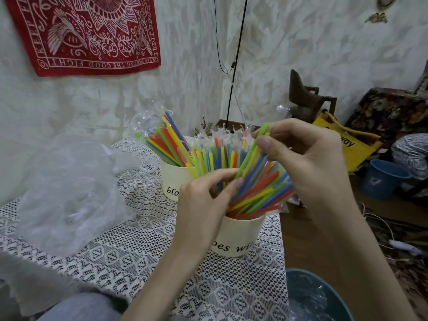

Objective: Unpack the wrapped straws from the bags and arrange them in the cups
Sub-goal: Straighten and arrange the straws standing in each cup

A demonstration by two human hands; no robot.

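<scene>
A small table covered by a white lace tablecloth (pixel 143 258) carries two cream paper cups with black lettering. The near cup (pixel 240 237) stands close to the tabletop's right edge, and the far cup (pixel 172 180) stands behind it, toward the back edge. Both are packed with thin plastic straws in clear wrappers, coloured red, yellow, green and blue. The straws in the far cup (pixel 169 140) lean toward the left back, their wrapper ends crinkled above them. The straws in the near cup (pixel 257 193) fan out toward the right, some nearly level over the rim.

The left hand (pixel 203 205) reaches into the near cup's bundle from the front, its fingers curled among the straws and its thumb tip pressed against the lower part of a green wrapped straw (pixel 251 151). The right hand (pixel 308 158) pinches the upper end of that same green straw between thumb and forefinger, holding it slanted above the cup.

A crumpled clear plastic bag (pixel 67 193) lies on the left part of the tabletop, reaching to its left edge. Off the table's right front corner sits a teal plastic basin (pixel 298 276) with clear wrapping inside. On the wall behind hangs a red patterned cloth (pixel 90 31).
</scene>
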